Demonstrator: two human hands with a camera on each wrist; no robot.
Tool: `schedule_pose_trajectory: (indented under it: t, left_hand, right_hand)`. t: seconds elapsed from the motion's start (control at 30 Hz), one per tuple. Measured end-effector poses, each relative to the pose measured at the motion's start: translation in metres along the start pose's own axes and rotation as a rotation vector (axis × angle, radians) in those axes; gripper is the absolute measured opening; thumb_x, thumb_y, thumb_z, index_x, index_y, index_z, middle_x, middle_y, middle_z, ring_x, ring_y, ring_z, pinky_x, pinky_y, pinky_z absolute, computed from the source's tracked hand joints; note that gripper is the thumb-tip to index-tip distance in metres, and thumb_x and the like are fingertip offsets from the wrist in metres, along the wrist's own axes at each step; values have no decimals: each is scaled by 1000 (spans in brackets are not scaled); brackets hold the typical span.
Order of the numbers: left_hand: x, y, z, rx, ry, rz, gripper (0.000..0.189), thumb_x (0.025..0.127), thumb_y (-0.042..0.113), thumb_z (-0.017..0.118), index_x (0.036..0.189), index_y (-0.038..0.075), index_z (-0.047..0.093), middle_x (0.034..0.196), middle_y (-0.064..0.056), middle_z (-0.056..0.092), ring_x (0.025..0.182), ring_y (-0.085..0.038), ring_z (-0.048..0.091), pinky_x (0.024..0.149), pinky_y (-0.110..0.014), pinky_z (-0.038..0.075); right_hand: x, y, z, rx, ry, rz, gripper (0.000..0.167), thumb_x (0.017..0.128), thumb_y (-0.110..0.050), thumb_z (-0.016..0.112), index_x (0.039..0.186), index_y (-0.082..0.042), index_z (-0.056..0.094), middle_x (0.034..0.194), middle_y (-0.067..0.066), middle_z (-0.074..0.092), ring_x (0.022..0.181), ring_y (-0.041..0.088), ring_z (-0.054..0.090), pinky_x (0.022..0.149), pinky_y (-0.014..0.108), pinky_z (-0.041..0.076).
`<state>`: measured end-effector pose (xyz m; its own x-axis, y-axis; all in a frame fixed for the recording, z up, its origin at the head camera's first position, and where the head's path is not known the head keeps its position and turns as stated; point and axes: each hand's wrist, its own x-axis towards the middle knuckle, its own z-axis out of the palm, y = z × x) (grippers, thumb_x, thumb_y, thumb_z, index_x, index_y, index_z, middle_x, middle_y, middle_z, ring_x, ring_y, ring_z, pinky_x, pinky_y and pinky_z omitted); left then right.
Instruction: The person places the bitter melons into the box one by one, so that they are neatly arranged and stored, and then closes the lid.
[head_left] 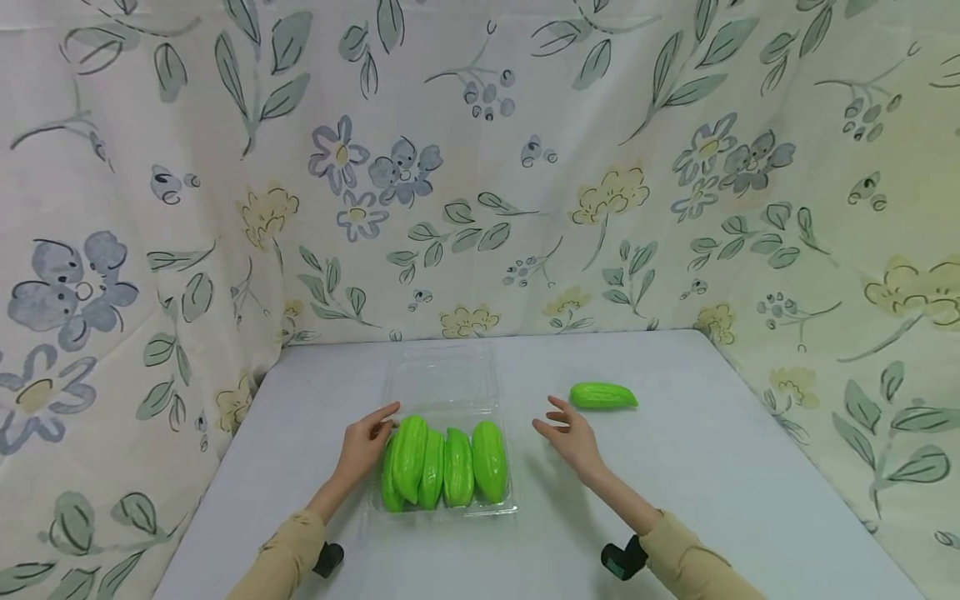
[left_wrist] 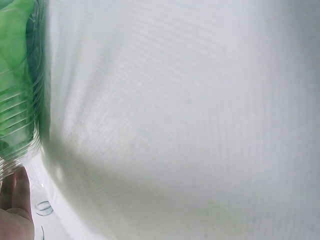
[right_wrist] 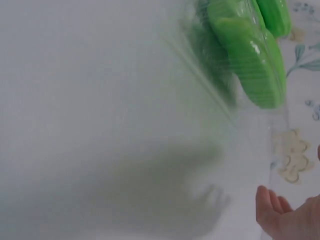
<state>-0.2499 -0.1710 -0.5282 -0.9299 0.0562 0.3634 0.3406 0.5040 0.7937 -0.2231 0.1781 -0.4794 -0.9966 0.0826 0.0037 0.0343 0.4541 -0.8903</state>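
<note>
In the head view, several glossy green ridged gourds (head_left: 458, 468), like bitter melons, lie side by side in a clear plastic clamshell box (head_left: 480, 510). Its transparent lid (head_left: 441, 377) is folded back flat behind. My left hand (head_left: 365, 442) is at the box's left side, fingertips right by the rim; the left wrist view shows its fairly straight fingers (left_wrist: 20, 192) close to the box corner. To the right of the box, my right hand (head_left: 573, 439) hovers over the table with spread fingers and nothing in them. One more green gourd (head_left: 603, 396) rests on the table just beyond it.
The white table (head_left: 675, 500) has its far edge against a floral cloth backdrop (head_left: 480, 167), which also hangs at both sides. Each wrist carries a small black camera, as on the right wrist (head_left: 624, 560).
</note>
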Motion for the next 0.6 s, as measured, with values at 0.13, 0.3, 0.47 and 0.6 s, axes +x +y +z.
schedule_pose_trajectory:
  t: [0.13,0.3,0.47,0.6]
  left_hand:
    - [0,-2,0,-7,3,8,33,91,-4,55,124,0,62,107,-22,69,67,-15,62,48,-18,38]
    - [0,-2,0,-8,-5,-1,33,92,-3,54,124,1,61,107,-23,69,65,-13,60,49,-18,38]
    - [0,0,0,-9,-3,-15,33,92,-2,54,124,1,61,107,-22,69,63,-11,57,48,-18,37]
    - [0,1,0,-6,1,-12,33,92,-3,55,124,1,62,107,-22,69,69,-15,62,49,-18,38]
  right_hand:
    - [6,13,-12,50,21,59,64,88,-28,67,141,-3,41,126,29,56,107,38,61,81,36,55]
    - [11,26,-26,99,78,91,75,86,-38,67,143,0,36,122,33,54,97,35,65,74,32,56]
    - [19,36,-40,52,119,195,79,89,-37,62,150,-3,23,128,31,48,102,39,62,75,29,55]
    - [28,42,-53,-11,154,241,80,93,-33,58,151,-3,13,133,33,42,99,40,62,71,27,53]
